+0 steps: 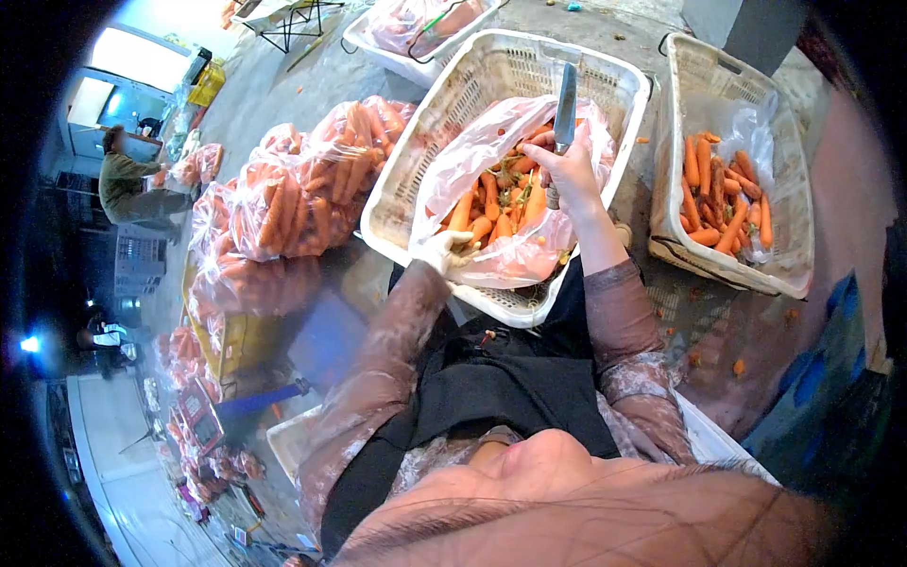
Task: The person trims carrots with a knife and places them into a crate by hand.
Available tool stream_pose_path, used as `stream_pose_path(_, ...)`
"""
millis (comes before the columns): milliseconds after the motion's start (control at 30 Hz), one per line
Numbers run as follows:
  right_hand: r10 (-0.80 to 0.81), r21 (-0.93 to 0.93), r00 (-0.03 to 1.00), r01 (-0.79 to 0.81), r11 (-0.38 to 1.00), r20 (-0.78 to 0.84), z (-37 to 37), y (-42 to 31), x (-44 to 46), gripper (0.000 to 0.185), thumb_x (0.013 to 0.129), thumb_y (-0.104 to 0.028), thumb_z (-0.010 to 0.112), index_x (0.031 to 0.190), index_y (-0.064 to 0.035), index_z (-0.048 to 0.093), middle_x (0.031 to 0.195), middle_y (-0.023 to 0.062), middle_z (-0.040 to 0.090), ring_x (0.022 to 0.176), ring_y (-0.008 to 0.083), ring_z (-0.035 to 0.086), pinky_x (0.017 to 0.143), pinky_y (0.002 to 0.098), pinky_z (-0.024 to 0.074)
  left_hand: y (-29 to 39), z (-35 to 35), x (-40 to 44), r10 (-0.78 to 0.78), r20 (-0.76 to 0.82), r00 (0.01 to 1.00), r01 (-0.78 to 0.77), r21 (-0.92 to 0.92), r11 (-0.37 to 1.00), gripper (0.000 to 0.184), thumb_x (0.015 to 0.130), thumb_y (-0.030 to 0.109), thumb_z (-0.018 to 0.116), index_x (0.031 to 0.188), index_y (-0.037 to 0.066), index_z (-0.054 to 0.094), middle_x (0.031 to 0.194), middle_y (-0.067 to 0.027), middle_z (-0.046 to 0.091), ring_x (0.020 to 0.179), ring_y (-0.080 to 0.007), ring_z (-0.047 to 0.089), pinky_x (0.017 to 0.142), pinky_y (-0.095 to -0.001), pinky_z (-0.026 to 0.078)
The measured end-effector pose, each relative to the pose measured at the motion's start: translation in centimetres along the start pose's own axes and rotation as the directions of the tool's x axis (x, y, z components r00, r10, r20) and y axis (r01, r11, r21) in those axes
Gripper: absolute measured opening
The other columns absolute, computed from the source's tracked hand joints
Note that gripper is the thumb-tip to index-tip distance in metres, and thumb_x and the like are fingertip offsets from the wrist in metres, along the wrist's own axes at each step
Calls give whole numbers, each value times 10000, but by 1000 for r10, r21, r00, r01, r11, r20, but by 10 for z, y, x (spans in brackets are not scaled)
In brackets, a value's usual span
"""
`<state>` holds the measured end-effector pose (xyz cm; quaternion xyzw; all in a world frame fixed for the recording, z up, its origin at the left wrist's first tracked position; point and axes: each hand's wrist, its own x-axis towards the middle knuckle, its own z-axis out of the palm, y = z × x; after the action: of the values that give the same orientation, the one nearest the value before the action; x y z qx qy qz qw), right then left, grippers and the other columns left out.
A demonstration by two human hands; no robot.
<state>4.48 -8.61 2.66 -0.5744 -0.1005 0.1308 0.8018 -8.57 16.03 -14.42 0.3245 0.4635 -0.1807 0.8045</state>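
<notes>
My right hand (570,175) is closed around the handle of a knife (566,106), its wide blade pointing away from me. One finger stretches out to the left above the carrots. My left hand (442,252), in a pale glove, is at the near left of the bag with its fingers apart, beside the carrots (501,213). These orange carrots, some with green tops, lie in an open pink plastic bag (515,263). The bag sits inside a white slatted crate (395,194) in front of me.
At right, another white crate (669,146) holds loose carrots (727,203). Full clear bags of carrots (293,189) are piled at left. Behind stands a further white basket (416,68). A person (132,184) bends over bags at far left. Carrot scraps (739,367) dot the floor.
</notes>
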Motion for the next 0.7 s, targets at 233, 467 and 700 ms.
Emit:
stream_pose_path(233,152,-436,988,-149,888,-28,15,-7,-1,247,740,-226,753,820,-12,658,574,-3,563,446,72,491,413,242,379,-27,23,-143,485,373,791,-492,-83,867,646,740,-27,699,1308,29,396,1155,-135,537,999,-280,584,847,-394,529)
stream_pose_path(467,259,144,920,-310,940,293,29,12,-10,432,762,-225,761,1085,4,588,700,-26,557,469,35,458,442,188,370,-29,65,-155,711,460,532,-824,85,561,772,640,-13,783,1306,28,394,1167,-77,530,1029,-204,568,893,-339,495)
stream_pose_path(700,487,238,816,-563,792,311,28,32,-13,302,765,-201,736,978,-62,573,704,-34,541,517,79,506,466,239,421,-36,97,-167,567,561,603,-747,145,649,778,622,66,801,1300,20,422,1191,-54,529,1091,-172,531,935,-316,444)
